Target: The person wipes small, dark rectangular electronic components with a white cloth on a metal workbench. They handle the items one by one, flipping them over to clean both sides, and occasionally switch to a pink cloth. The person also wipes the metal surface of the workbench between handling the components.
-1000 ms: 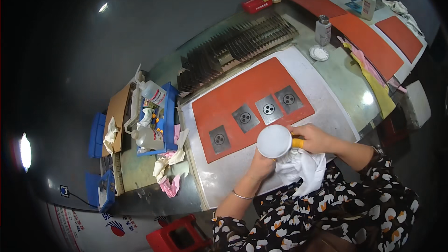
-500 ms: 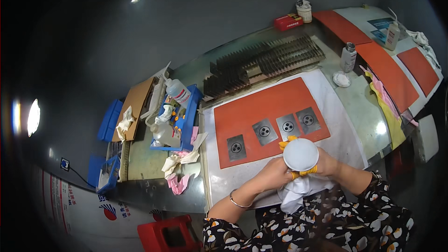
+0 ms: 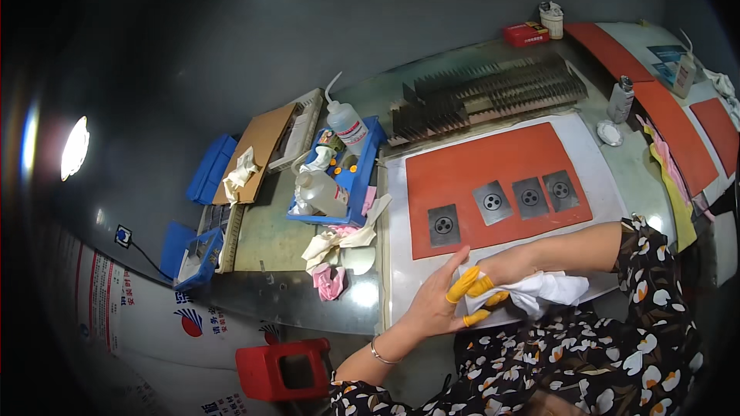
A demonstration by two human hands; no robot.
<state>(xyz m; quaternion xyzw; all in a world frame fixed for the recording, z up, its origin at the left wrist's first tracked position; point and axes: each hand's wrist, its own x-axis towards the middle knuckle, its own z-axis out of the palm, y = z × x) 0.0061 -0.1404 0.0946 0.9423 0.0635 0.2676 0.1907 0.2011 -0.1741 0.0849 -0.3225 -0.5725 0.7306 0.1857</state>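
Note:
A white cloth (image 3: 551,290) is bunched between my hands, just in front of the orange mat (image 3: 493,162). My left hand (image 3: 432,304), thumb raised and yellow finger cots on its fingertips, grips the cloth from the left. Bent over from the right, my right hand (image 3: 502,266) presses into the cloth with its yellow-tipped fingers. Whatever lies inside the folds is hidden. Beyond my hands, several square grey plates, each with a dark round mark, lie on the mat; the leftmost plate (image 3: 444,226) sits apart from the others.
A blue tray (image 3: 375,139) holding squeeze bottles stands left of the mat, with crumpled pink and white cloths (image 3: 330,282) before it. Behind the mat runs a slotted rack (image 3: 486,96) of dark plates. To the right are a small bottle (image 3: 620,98) and a white dish (image 3: 610,133).
The round white disc held facing up between my hands has gone from sight. My right hand has turned over onto the cloth, and my left thumb has lifted. The view has shifted.

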